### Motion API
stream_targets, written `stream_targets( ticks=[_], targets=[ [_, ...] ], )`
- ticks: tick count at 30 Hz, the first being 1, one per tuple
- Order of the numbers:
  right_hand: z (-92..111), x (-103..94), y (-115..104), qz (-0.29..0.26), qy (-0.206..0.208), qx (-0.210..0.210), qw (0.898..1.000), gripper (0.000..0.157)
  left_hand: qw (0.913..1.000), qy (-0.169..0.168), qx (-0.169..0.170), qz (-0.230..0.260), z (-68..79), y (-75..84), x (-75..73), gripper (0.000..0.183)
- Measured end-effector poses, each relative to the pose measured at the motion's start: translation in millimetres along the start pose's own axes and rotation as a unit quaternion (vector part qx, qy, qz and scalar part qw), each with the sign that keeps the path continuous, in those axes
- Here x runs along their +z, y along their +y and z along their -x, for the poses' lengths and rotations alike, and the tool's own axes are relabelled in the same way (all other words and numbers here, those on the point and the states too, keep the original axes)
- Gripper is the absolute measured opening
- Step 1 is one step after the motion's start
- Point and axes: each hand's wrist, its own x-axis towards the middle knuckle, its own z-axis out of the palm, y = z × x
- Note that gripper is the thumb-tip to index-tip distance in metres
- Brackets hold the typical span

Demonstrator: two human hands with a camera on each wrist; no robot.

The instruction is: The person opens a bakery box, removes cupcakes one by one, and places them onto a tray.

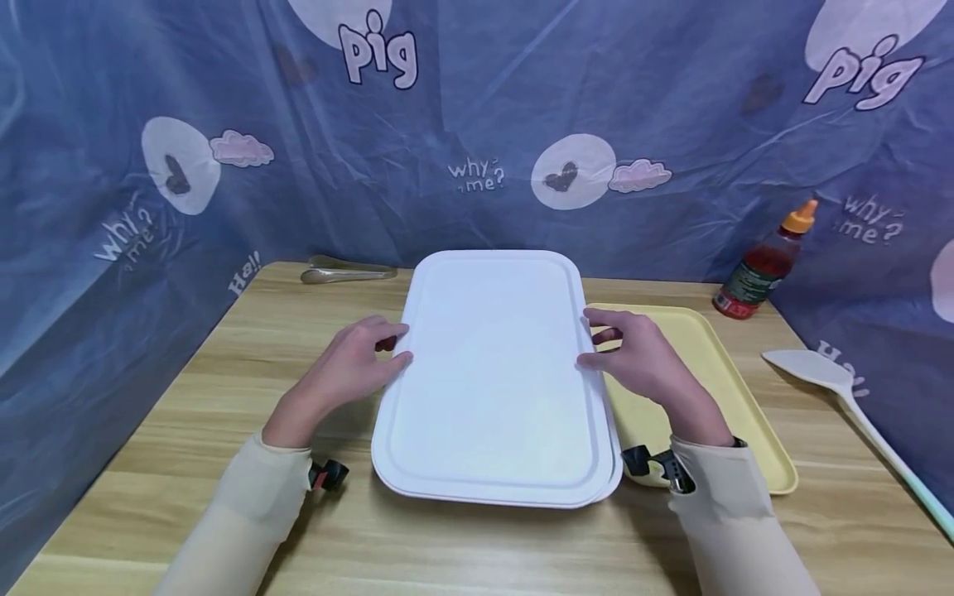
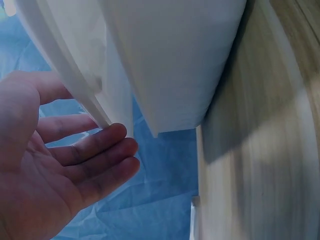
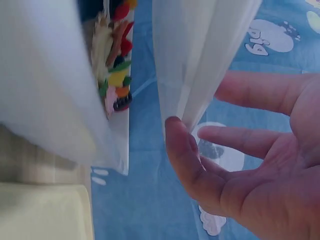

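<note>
Both hands hold a white rectangular lid (image 1: 492, 372) with rounded corners, one at each long side. My left hand (image 1: 356, 360) grips its left edge with thumb and fingers. On the opposite edge, my right hand (image 1: 633, 356) pinches it the same way. Below the lid stands a white plastic box (image 2: 175, 65). Both wrist views show a gap between lid and box. Through that gap, the right wrist view shows small colourful pieces (image 3: 117, 77) at the box's rim, red, yellow, green and orange among them. From the head view the lid hides the inside of the box.
A pale yellow tray (image 1: 715, 389) lies right of the box, partly under the right forearm. Metal tongs (image 1: 349, 271) lie at the back left. A red sauce bottle (image 1: 763, 265) stands at the back right, and a white long-handled spoon (image 1: 812, 368) lies along the right side.
</note>
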Motion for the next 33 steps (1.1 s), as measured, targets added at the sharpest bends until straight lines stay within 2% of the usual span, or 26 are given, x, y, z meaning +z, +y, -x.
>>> stream_targets(
  ticks=[9, 16, 23, 30, 33],
  targets=[
    [2, 9.6, -16, -0.039, 0.0, -0.016, 0.999, 0.065, 0.9995, -0.005, -0.024, 0.019, 12.3, -8.1, -20.3, 0.045],
    [0, 22.9, -36, -0.034, -0.001, -0.013, 0.999, 0.065, 0.9994, -0.001, -0.032, 0.011, 26.6, -16.3, -39.1, 0.046],
    [-4, 42.0, -52, -0.032, 0.003, -0.02, 0.999, 0.063, 0.9994, 0.017, -0.032, 0.001, 39.5, -29.1, -53.7, 0.044],
    [-10, 63.8, -70, -0.045, -0.005, -0.009, 0.999, 0.062, 0.9983, 0.02, -0.054, -0.007, 55.8, -45.8, -67.6, 0.045],
    [-12, 70.6, -78, -0.057, -0.007, -0.019, 0.998, 0.063, 0.998, 0.022, -0.058, -0.012, 62.0, -50.8, -73.8, 0.046]
  ],
)
